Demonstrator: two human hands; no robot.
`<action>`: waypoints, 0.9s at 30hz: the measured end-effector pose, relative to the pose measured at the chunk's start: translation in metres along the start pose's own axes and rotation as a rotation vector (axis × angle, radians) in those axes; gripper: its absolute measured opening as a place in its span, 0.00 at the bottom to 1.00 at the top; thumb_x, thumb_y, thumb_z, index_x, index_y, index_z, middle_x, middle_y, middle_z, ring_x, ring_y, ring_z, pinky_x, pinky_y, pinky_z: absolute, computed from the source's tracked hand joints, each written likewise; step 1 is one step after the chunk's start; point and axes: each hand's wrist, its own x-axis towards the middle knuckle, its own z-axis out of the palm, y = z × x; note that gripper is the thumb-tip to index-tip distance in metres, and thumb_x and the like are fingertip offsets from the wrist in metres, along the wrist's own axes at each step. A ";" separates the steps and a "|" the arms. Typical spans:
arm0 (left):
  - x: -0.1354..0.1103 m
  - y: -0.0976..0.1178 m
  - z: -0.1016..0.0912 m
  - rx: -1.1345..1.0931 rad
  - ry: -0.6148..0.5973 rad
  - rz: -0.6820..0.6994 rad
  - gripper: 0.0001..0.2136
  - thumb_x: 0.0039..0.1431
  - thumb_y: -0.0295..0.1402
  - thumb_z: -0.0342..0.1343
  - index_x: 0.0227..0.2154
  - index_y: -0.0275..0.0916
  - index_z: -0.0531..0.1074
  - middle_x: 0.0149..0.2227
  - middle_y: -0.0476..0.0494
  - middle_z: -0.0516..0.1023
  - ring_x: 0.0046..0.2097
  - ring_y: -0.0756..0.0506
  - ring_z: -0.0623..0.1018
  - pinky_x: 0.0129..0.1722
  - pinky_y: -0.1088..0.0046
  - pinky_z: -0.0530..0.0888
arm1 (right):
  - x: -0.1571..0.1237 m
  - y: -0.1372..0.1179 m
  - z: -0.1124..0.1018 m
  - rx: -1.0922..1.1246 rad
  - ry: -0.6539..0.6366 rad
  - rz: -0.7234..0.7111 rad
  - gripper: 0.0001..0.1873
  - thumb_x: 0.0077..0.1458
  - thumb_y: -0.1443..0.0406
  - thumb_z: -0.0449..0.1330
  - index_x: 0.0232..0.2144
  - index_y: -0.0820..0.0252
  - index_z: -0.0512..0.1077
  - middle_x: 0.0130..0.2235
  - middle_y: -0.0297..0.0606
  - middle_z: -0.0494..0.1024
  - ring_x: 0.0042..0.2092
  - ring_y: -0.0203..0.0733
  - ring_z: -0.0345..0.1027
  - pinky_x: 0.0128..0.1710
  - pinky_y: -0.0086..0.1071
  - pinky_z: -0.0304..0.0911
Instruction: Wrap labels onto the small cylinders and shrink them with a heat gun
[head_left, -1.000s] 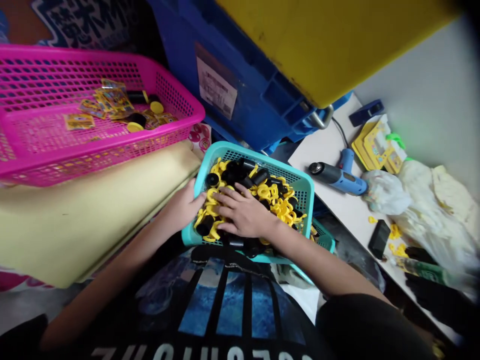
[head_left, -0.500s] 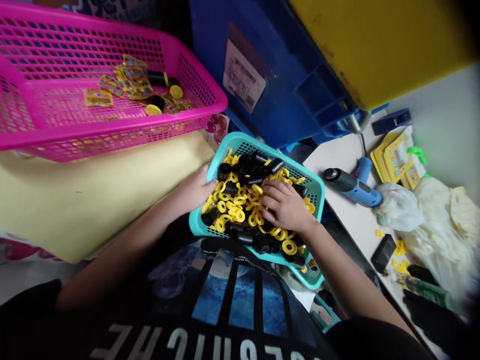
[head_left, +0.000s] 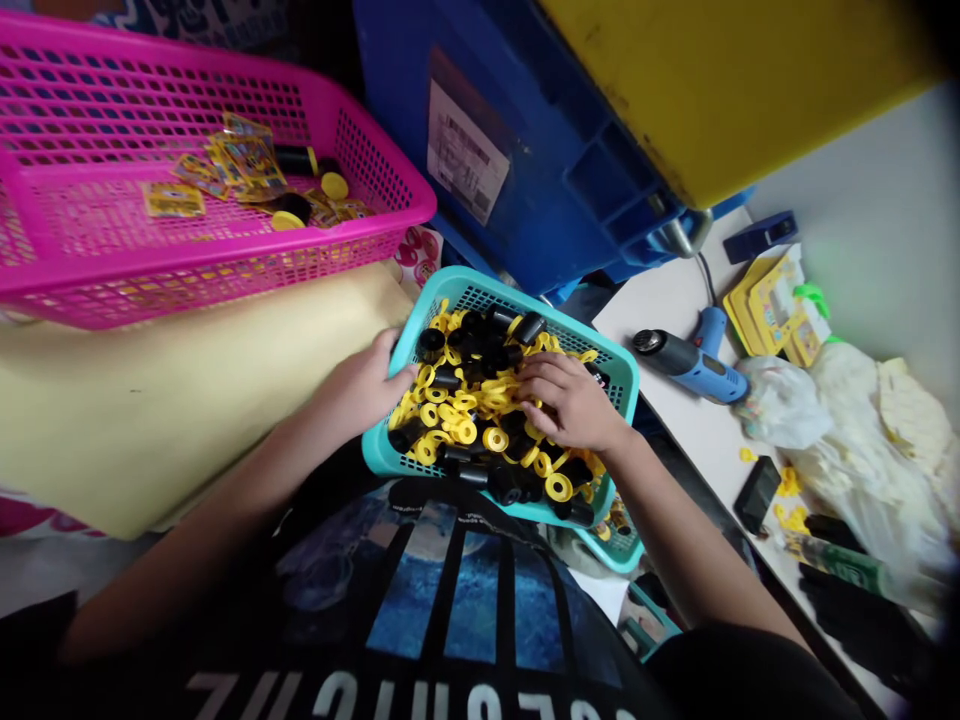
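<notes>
A teal plastic basket [head_left: 628,385] sits close in front of my body, tilted in view. It is filled with yellow ring-shaped caps [head_left: 495,439] with small tabs, mixed with short black cylinders [head_left: 529,328]. My left hand [head_left: 361,388] grips the basket's left rim, thumb over the edge on the inside. Inside the basket, on the right half, my right hand [head_left: 574,402] rests among the yellow caps. Its fingers are bent and the thumb stands apart from them; the fingertips are partly hidden by the pieces, and I see nothing held between them.
At the upper left, a pink basket [head_left: 225,252] holds small yellow packets and a few black tubes. Cream-coloured board [head_left: 187,385] lies below it. Blue crates [head_left: 517,90] stand behind. On the right-hand table are a blue heat gun [head_left: 690,368], plastic bags [head_left: 847,440] and a black box [head_left: 757,494].
My right hand has shifted slightly within the basket, and the caps beneath it have been stirred into new positions. My left hand keeps its hold on the rim. The view has turned slightly.
</notes>
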 end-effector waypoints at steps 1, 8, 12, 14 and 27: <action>-0.002 0.001 -0.002 0.051 0.111 0.051 0.27 0.58 0.41 0.52 0.58 0.33 0.61 0.50 0.32 0.73 0.52 0.34 0.74 0.52 0.53 0.71 | 0.000 0.000 0.000 0.002 0.003 0.005 0.07 0.57 0.64 0.55 0.35 0.58 0.72 0.43 0.39 0.77 0.53 0.47 0.65 0.51 0.43 0.62; 0.019 0.046 0.001 0.118 0.343 0.625 0.15 0.66 0.33 0.43 0.47 0.39 0.73 0.53 0.40 0.71 0.59 0.41 0.67 0.61 0.59 0.62 | 0.006 -0.019 -0.004 0.192 0.061 0.071 0.22 0.58 0.58 0.55 0.52 0.61 0.63 0.48 0.46 0.76 0.49 0.46 0.70 0.48 0.42 0.67; 0.046 0.063 0.029 0.309 0.065 0.488 0.24 0.65 0.40 0.47 0.60 0.33 0.62 0.59 0.30 0.64 0.59 0.34 0.67 0.58 0.54 0.64 | 0.010 -0.028 -0.012 0.288 0.164 0.068 0.22 0.62 0.55 0.50 0.55 0.59 0.62 0.53 0.46 0.73 0.55 0.44 0.68 0.52 0.40 0.67; 0.048 0.062 0.040 0.408 -0.029 0.423 0.32 0.62 0.47 0.50 0.64 0.37 0.54 0.60 0.27 0.61 0.58 0.29 0.68 0.55 0.51 0.65 | 0.007 -0.023 -0.016 0.212 0.283 0.208 0.15 0.63 0.59 0.49 0.48 0.57 0.69 0.51 0.44 0.74 0.54 0.44 0.69 0.53 0.41 0.66; 0.000 0.032 0.025 0.111 0.038 0.698 0.13 0.64 0.36 0.47 0.45 0.40 0.74 0.52 0.38 0.72 0.55 0.39 0.70 0.55 0.57 0.67 | 0.016 -0.044 -0.015 0.140 -0.107 0.384 0.36 0.56 0.44 0.52 0.60 0.58 0.61 0.64 0.50 0.59 0.63 0.55 0.56 0.60 0.54 0.58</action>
